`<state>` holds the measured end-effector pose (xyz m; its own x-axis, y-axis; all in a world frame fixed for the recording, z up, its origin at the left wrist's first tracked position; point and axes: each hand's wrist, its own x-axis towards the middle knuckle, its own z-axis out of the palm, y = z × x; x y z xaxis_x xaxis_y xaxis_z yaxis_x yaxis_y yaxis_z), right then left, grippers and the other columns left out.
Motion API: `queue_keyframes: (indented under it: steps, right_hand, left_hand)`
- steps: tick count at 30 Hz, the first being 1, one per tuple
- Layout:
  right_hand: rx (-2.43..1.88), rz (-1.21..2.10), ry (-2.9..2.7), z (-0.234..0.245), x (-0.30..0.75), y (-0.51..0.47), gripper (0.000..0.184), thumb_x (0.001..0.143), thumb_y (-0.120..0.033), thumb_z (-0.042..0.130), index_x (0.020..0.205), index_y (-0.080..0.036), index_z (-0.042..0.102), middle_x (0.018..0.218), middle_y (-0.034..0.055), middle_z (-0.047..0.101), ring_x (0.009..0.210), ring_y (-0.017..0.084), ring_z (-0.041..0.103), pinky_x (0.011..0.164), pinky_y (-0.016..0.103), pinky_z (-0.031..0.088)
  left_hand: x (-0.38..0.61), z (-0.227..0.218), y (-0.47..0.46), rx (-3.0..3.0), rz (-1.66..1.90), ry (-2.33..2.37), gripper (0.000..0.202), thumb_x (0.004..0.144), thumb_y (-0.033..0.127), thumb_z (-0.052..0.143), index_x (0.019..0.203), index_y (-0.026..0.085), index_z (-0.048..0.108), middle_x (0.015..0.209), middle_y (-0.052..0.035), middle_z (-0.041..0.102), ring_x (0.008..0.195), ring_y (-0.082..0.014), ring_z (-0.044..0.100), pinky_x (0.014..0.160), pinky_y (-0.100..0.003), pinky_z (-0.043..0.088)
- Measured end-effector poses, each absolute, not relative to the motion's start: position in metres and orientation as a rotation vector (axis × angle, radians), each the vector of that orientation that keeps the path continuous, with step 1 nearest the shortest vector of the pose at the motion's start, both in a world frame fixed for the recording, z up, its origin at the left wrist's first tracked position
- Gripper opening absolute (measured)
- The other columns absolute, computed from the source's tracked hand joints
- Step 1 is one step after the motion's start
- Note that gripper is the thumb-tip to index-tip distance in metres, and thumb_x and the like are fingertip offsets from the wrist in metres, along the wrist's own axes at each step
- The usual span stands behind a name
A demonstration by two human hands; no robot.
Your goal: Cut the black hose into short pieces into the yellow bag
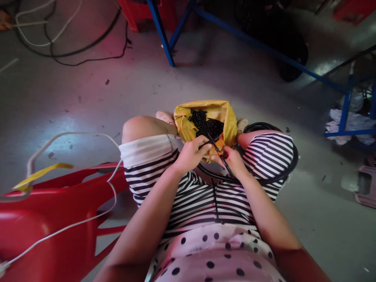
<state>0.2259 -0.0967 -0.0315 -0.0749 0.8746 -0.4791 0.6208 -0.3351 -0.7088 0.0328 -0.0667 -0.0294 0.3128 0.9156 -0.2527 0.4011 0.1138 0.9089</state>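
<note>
My left hand (193, 154) pinches a black corrugated tube (207, 143) near its end, over a yellow bag (230, 117). In my right hand (233, 159) is a dark scissors-like cutter (215, 145); its narrow jaws point up and left, beside the tube and close to my left fingers. Whether the jaws touch the tube I cannot tell. Many short black tube pieces (200, 120) lie inside the bag, which stands open between my feet. Orange material (219, 149) shows behind the cutter. More black tube (293, 158) loops over my lap and around my right knee.
A red plastic chair (53, 227) stands at left, with a white cable (63, 231) and a yellow strip (44, 175) across it. Blue metal frame legs (164, 39) stand ahead. Dark cables (88, 60) lie on the floor at upper left; a grey plastic stool (366, 186) is at right.
</note>
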Motion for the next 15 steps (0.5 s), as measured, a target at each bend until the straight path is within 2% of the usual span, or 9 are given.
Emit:
queue_keyframes:
  steps: [7, 10, 15]
  right_hand:
    - [-1.812, 1.488, -1.634, -0.0314, 0.2270, -0.0955, 0.045, 0.076, -0.061, 0.070, 0.092, -0.022, 0.055, 0.081, 0.0004, 0.061, 0.073, 0.017, 0.055, 0.066, 0.028, 0.042]
    - [-1.862, 1.445, -1.646, -0.0314, 0.2262, -0.0954, 0.044, 0.076, -0.063, 0.069, 0.085, -0.022, 0.054, 0.076, -0.0002, 0.059, 0.069, 0.017, 0.051, 0.063, 0.027, 0.039]
    - [-1.970, 1.378, -1.615, -0.0321, 0.2244, -0.0934, 0.048, 0.073, -0.063, 0.071, 0.071, -0.024, 0.043, 0.059, -0.0026, 0.051, 0.060, 0.017, 0.047, 0.056, 0.027, 0.034]
  left_hand:
    - [0.0323, -0.0238, -0.0652, 1.457, 0.482, 1.146, 0.018, 0.092, 0.034, 0.054, 0.091, 0.018, 0.063, 0.078, 0.0002, 0.067, 0.071, -0.0141, 0.060, 0.067, -0.024, 0.045]
    - [0.0320, -0.0218, -0.0651, 1.402, 0.489, 1.143, 0.019, 0.092, 0.035, 0.053, 0.090, 0.019, 0.062, 0.073, 0.0009, 0.063, 0.067, -0.0140, 0.057, 0.063, -0.024, 0.045]
    - [0.0325, -0.0247, -0.0662, 1.285, 0.577, 1.154, 0.018, 0.091, 0.035, 0.055, 0.094, 0.018, 0.061, 0.068, 0.0020, 0.058, 0.058, -0.0124, 0.052, 0.054, -0.023, 0.043]
